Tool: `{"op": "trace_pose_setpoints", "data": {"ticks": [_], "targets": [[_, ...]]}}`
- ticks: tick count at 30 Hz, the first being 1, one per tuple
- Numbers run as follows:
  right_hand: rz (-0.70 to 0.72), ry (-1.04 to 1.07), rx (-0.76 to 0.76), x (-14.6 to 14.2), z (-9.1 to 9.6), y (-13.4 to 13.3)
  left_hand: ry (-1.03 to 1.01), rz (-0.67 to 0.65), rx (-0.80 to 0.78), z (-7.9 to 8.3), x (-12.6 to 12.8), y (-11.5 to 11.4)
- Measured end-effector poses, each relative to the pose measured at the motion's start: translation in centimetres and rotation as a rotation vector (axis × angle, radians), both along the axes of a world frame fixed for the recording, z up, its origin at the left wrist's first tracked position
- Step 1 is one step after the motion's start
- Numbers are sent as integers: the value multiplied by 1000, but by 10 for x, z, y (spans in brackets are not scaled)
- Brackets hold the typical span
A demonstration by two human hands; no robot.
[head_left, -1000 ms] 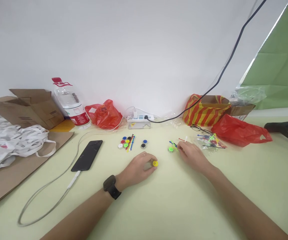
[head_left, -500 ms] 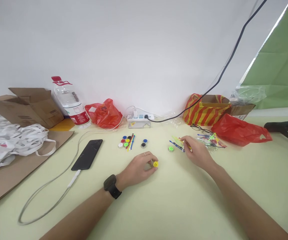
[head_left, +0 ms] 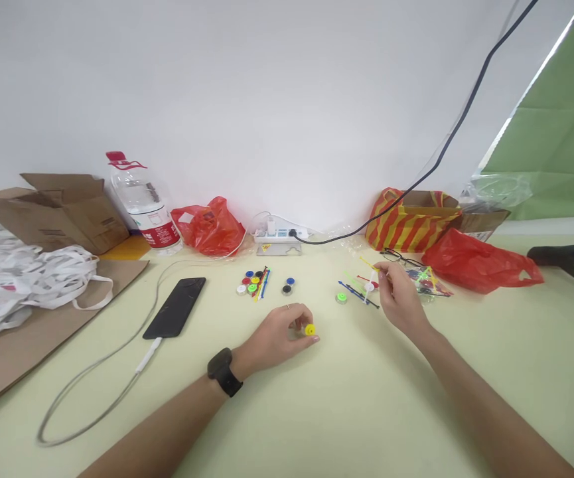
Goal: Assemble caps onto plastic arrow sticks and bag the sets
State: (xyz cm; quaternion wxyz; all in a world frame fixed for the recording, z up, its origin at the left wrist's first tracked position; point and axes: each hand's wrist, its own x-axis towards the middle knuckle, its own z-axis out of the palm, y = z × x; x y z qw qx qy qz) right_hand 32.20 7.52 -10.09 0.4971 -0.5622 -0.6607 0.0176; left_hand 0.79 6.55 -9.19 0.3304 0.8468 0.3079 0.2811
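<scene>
My left hand [head_left: 284,336] pinches a small round yellow piece [head_left: 310,329] just above the table. My right hand [head_left: 400,295] is closed on a thin yellow arrow-shaped stick [head_left: 369,264], its tip pointing up and left. Below that hand lie blue and dark arrow-shaped sticks [head_left: 357,292], with a white round piece [head_left: 369,287] among them. A green round piece [head_left: 341,299] sits to their left. Further left are two round pieces, one blue [head_left: 290,282] and one black [head_left: 287,289], near a group of coloured discs [head_left: 252,289] with sticks [head_left: 263,284] beside them.
A black phone [head_left: 174,308] with a white cable lies at left. Along the wall stand a cardboard box [head_left: 70,219], a large bottle [head_left: 154,222], red plastic bags [head_left: 210,227] and a power strip [head_left: 281,234]. A striped bag [head_left: 401,226] and eyeglasses [head_left: 397,255] are at right.
My right hand has lifted the yellow stick from the pile and moved slightly right, uncovering red and white pieces. My left hand holds the yellow piece in nearly the same place.
</scene>
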Motion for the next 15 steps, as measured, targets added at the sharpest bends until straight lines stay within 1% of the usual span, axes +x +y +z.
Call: {"op": "trace_pose_setpoints", "data": {"ticks": [1,3,6,8,11,15], "targets": [[12,74,-30,-2,1,-1,-4,6,-19,0,0,0],[75,305,-130,-6,3,-4,-16,20,-45,-1,1,0],[288,740,-326,-11,10,-9,-40,36,-63,-3,2,1],[430,956,-436,-13,16,-12,-61,44,-77,-4,3,2],[538,1136,-534,-16,22,-15,-86,47,-101,-5,3,3],[582,1235,-585,-20,24,-17,-139,79,-184,-6,4,7]]}}
